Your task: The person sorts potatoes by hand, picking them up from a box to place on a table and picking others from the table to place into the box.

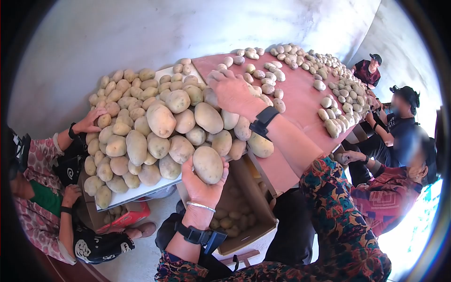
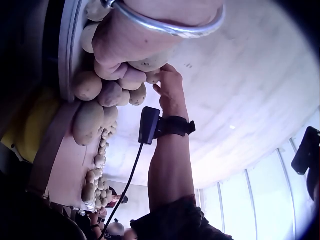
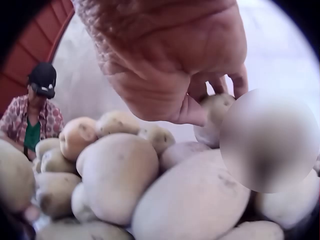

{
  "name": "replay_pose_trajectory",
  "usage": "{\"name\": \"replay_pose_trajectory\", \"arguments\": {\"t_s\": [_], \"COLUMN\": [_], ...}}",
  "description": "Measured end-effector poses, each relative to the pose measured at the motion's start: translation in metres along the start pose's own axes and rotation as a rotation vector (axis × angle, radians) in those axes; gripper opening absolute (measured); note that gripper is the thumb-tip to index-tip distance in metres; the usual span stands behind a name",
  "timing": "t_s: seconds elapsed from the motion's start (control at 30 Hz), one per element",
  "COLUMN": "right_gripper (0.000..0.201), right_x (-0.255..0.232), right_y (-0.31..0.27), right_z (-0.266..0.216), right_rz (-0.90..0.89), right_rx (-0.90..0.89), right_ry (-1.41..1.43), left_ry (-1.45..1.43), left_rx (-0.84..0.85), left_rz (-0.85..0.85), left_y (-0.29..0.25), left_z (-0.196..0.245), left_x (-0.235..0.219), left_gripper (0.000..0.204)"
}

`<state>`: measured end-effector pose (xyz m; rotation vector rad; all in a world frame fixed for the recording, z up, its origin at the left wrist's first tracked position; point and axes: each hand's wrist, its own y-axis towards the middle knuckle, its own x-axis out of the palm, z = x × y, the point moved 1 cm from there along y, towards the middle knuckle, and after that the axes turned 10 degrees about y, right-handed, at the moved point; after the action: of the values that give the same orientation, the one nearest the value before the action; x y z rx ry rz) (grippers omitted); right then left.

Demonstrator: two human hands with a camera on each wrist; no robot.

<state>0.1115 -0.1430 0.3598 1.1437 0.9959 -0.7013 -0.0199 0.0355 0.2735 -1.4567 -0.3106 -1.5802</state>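
Observation:
My left hand (image 1: 203,184), palm up with a bangle at the wrist, holds a large potato (image 1: 208,165) at the near edge of the potato pile (image 1: 136,145). In the left wrist view that hand (image 2: 137,42) fills the top, its fingers curled under the potato (image 2: 150,62). My right hand (image 1: 237,94) reaches over to the far side of the pile. The right wrist view shows this hand (image 3: 170,60) with thumb and fingers around a potato (image 3: 215,117), low among the others. Large potatoes (image 3: 192,200) lie in front of it.
The red tabletop (image 1: 300,115) bears scattered potatoes to the right. Below the near edge stands a cardboard box (image 1: 258,204) with potatoes inside. On the left, another person's hand (image 1: 90,121) touches the pile. Several people sit along the right side.

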Motion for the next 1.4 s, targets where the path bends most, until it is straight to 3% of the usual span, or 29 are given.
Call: {"name": "replay_pose_trajectory", "arguments": {"t_s": [0.03, 0.1, 0.17, 0.2, 0.27, 0.43, 0.47, 0.57, 0.63, 0.7, 0.83, 0.9, 0.97, 1.03, 1.07, 1.13, 1.17, 1.23, 1.33, 1.4], "right_gripper": [0.029, 0.037, 0.037, 0.037, 0.035, 0.027, 0.025, 0.024, 0.029, 0.044, 0.064, 0.062, 0.068, 0.074, 0.074, 0.076, 0.076, 0.073, 0.070, 0.068], "right_x": [-0.016, -0.041, -0.006, -0.006, -0.005, -0.048, -0.050, -0.090, -0.079, -0.078, -0.077, -0.070, -0.064, -0.060, -0.057, -0.051, -0.043, -0.027, -0.014, -0.012], "right_y": [0.003, 0.011, 0.018, 0.020, 0.020, 0.014, 0.006, -0.040, -0.075, -0.114, -0.149, -0.159, -0.169, -0.171, -0.168, -0.159, -0.154, -0.147, -0.151, -0.155], "right_z": [-0.007, -0.008, 0.032, 0.034, 0.041, 0.024, 0.020, -0.021, -0.044, -0.071, -0.084, -0.071, -0.050, -0.032, -0.026, -0.014, -0.008, 0.000, 0.000, 0.003], "right_rz": [-0.007, -0.252, -0.166, -0.069, -0.051, 0.033, 0.197, 0.030, -0.175, -0.194, -0.112, -0.142, -0.083, -0.026, -0.028, 0.167, 0.168, 0.180, 0.195, 0.183], "right_rx": [-0.002, 0.338, 0.281, 0.224, 0.237, 0.300, 0.223, 0.090, 0.160, 0.016, 0.129, 0.356, 0.403, 0.712, 0.714, 0.647, 0.648, 0.433, 0.283, 0.295], "right_ry": [0.001, 0.211, 0.318, 0.424, 0.440, 0.513, 0.531, 0.744, 0.871, 0.867, 0.696, 0.765, 0.881, 1.111, 1.110, 0.657, 0.658, 0.331, 0.401, 0.418], "left_ry": [-0.005, 0.006, -0.003, -0.006, -0.003, 0.048, 0.059, 0.123, 0.193, 0.213, 0.412, 0.550, 0.585, 0.510, 0.502, 0.497, 0.491, 0.462, 0.444, 0.396], "left_rx": [-0.002, 0.024, 0.030, 0.038, 0.048, 0.062, 0.092, 0.110, 0.156, 0.204, 0.171, 0.137, 0.107, 0.063, 0.105, 0.134, 0.164, 0.175, 0.195, 0.236], "left_rz": [0.004, 0.004, 0.012, 0.013, 0.006, -0.027, -0.004, -0.062, -0.161, -0.123, -0.310, -0.408, -0.427, -0.384, -0.314, -0.255, -0.196, -0.152, -0.121, -0.118], "left_y": [-0.001, -0.002, -0.002, -0.002, 0.001, 0.000, -0.002, 0.000, -0.002, -0.007, -0.011, -0.012, -0.014, -0.009, -0.009, -0.006, -0.004, -0.001, 0.001, 0.003], "left_z": [0.001, 0.002, 0.002, 0.002, 0.002, 0.000, 0.000, -0.002, -0.006, -0.014, -0.027, -0.035, -0.033, -0.030, -0.028, -0.024, -0.022, -0.019, -0.012, -0.007], "left_x": [0.000, 0.002, 0.003, 0.005, 0.004, 0.007, 0.014, 0.006, 0.011, 0.025, 0.024, 0.023, 0.023, 0.022, 0.023, 0.021, 0.019, 0.017, 0.012, 0.008], "left_gripper": [0.052, 0.051, 0.051, 0.051, 0.050, 0.048, 0.048, 0.049, 0.050, 0.055, 0.077, 0.089, 0.096, 0.095, 0.089, 0.084, 0.079, 0.073, 0.071, 0.067]}}
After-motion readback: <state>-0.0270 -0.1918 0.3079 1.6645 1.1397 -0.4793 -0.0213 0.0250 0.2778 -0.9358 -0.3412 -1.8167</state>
